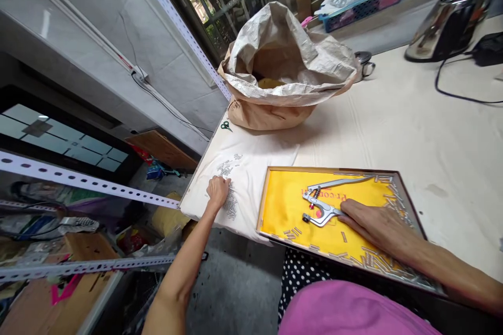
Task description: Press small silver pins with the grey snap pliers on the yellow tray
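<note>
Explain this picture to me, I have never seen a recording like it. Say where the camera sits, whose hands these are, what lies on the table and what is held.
There is no machine here: a person wears one camera on the head, looking forward and down, so both arms are the person's own. The left hand reaches to a heap of small metal pins on a white cloth, fingers bunched over them; whether it grips any is unclear. The right hand lies flat in a yellow-lined tray, fingertips touching the handle of a metal press tool; more pins are scattered in the tray. Farther back on the table are an open sack, small scissors and a metal kettle.
</note>
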Action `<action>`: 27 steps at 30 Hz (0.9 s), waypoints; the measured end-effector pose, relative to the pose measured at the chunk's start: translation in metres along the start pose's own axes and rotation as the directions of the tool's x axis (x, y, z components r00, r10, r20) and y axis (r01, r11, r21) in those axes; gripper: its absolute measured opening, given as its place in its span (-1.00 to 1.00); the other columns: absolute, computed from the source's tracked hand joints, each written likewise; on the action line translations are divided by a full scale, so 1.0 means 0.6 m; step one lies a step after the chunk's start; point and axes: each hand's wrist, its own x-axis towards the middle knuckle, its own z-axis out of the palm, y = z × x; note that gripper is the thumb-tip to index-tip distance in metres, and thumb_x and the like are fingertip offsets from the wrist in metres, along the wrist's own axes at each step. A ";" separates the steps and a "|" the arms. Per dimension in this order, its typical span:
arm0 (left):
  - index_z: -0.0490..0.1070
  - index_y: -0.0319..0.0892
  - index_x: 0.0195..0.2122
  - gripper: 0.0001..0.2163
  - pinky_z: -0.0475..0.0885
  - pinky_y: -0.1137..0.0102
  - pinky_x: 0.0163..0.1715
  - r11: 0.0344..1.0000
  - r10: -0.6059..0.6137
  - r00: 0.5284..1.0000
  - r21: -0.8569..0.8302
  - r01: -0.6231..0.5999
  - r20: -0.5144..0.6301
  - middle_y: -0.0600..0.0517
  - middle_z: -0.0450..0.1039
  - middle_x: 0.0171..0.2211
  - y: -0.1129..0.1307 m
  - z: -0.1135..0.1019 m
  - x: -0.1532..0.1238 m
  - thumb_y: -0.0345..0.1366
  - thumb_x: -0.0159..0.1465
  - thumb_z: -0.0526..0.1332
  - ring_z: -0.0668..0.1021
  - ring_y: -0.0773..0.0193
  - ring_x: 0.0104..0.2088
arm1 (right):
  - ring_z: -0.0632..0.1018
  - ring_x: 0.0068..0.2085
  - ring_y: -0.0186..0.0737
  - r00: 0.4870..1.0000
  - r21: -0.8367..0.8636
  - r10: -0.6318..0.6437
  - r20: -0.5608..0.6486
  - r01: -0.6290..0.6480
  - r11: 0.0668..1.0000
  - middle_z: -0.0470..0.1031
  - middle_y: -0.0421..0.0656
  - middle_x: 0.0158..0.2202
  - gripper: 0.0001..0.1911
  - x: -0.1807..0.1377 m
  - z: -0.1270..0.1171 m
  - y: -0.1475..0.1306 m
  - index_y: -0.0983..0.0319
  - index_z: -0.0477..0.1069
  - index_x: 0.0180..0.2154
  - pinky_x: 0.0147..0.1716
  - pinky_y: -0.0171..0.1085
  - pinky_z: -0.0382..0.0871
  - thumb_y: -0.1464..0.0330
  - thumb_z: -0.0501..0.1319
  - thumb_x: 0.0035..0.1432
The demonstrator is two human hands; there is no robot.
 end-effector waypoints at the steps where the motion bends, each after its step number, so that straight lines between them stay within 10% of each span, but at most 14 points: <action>1: 0.56 -0.25 -0.24 -0.69 0.36 0.30 -0.15 1.000 -0.008 1.000 0.002 0.008 0.013 -0.23 0.50 -0.04 -0.003 0.005 0.008 -0.12 0.34 0.13 0.51 0.01 0.01 | 0.48 -0.44 -0.16 1.000 -0.009 0.002 0.006 -0.002 1.000 0.44 -0.17 -0.41 -0.71 0.001 0.001 0.000 0.11 0.16 -0.37 -0.46 -0.20 0.11 0.13 -0.07 0.37; 19: 0.57 -0.26 -0.23 -0.76 0.41 0.30 -0.14 0.981 0.179 0.984 -0.067 -0.180 -0.012 -0.20 0.58 -0.10 0.036 -0.024 -0.010 -0.31 0.29 0.10 0.58 0.01 -0.07 | 0.41 -0.42 -0.28 0.997 -0.210 -0.041 0.068 0.054 0.976 0.50 -0.12 -0.27 -0.80 0.015 -0.022 -0.021 0.22 0.29 -0.23 -0.49 -0.22 -0.10 0.29 -0.02 0.41; 23: 0.56 -0.20 -0.28 -0.73 0.43 0.41 -0.38 0.715 0.307 0.951 -0.656 -0.242 -0.016 -0.04 0.62 -0.31 0.109 -0.044 -0.102 -0.11 0.18 0.23 0.57 0.20 -0.37 | 0.37 -0.43 -0.29 0.977 -0.319 -0.212 0.016 0.205 0.925 0.47 -0.12 -0.29 -0.82 0.006 -0.022 -0.023 0.22 0.28 -0.24 -0.47 -0.19 -0.10 0.51 -0.04 0.34; 27: 0.55 -0.24 -0.36 -0.68 0.38 0.45 -0.49 0.456 0.433 0.891 -0.886 -0.082 0.140 0.01 0.55 -0.45 0.187 -0.030 -0.206 -0.05 0.06 0.33 0.47 0.33 -0.52 | 0.36 -0.43 -0.29 0.940 -0.387 -0.337 -0.060 0.290 0.875 0.45 -0.14 -0.34 -0.81 -0.001 -0.026 -0.031 0.23 0.30 -0.21 -0.44 -0.19 -0.05 0.53 -0.04 0.35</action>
